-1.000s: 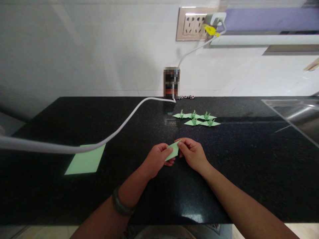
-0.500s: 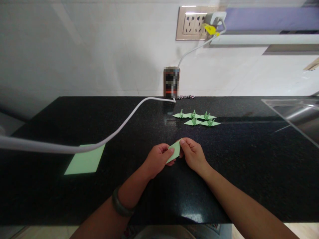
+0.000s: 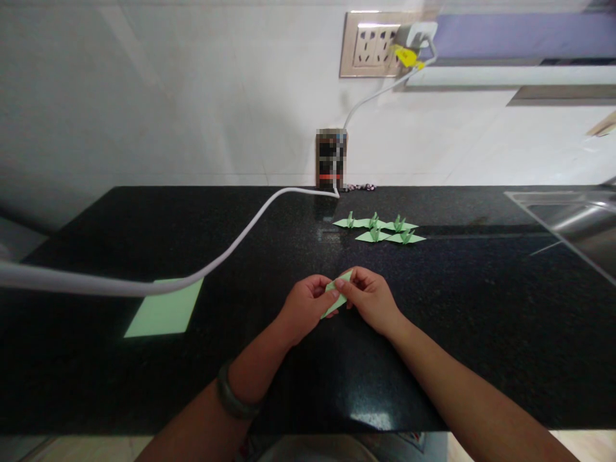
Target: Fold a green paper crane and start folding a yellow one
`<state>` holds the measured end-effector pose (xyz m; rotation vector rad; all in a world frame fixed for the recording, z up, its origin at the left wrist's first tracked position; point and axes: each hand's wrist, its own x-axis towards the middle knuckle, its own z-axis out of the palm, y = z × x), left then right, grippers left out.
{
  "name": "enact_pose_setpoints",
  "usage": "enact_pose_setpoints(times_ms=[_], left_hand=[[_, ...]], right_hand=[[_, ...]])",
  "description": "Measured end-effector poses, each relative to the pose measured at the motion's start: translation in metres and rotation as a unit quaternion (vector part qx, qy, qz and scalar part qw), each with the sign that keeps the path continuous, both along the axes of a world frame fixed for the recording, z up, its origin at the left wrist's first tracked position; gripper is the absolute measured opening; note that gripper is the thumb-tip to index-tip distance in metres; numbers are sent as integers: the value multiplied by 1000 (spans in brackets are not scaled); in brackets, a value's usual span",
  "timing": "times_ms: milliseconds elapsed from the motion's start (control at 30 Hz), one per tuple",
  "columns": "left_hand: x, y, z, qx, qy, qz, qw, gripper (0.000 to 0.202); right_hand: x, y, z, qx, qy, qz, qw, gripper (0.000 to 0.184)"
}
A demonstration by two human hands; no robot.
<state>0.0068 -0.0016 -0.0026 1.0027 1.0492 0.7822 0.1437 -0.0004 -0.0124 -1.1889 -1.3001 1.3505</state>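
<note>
A small piece of folded green paper [image 3: 340,300] is held above the black counter between both hands. My left hand [image 3: 304,305] pinches its left side, thumb on top and fingers underneath. My right hand [image 3: 373,297] grips the right side, its thumb pressed on the paper's upper face close to the left thumb. The fingers behind the paper are partly hidden. Beyond the hands, several green paper cranes [image 3: 375,235] stand in two rows. Flat on the counter at the left lies a green paper sheet [image 3: 166,313].
A white cable [image 3: 250,228] crosses in front of the camera, passing over the sheet. A blurred-out device [image 3: 331,159] leans on the wall, a beaded string [image 3: 360,187] beside it. The sink [image 3: 577,218] is at the right. A charger [image 3: 416,35] sits in the wall socket [image 3: 370,46].
My right thumb has moved left from the paper's upper right corner onto its face, nearer the left thumb. The paper has tilted slightly. The cranes and sheet have stayed put.
</note>
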Motion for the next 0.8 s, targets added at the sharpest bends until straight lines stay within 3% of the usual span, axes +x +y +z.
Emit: enact_pose_setpoints(times_ms=[633, 800], left_hand=[[-2, 0, -6, 60, 40, -24, 997, 22], [-3, 0, -3, 77, 76, -5, 994, 27]], right_hand=[[2, -1, -1, 3, -41, -17, 999, 27], [1, 0, 0, 4, -14, -19, 1000, 22]])
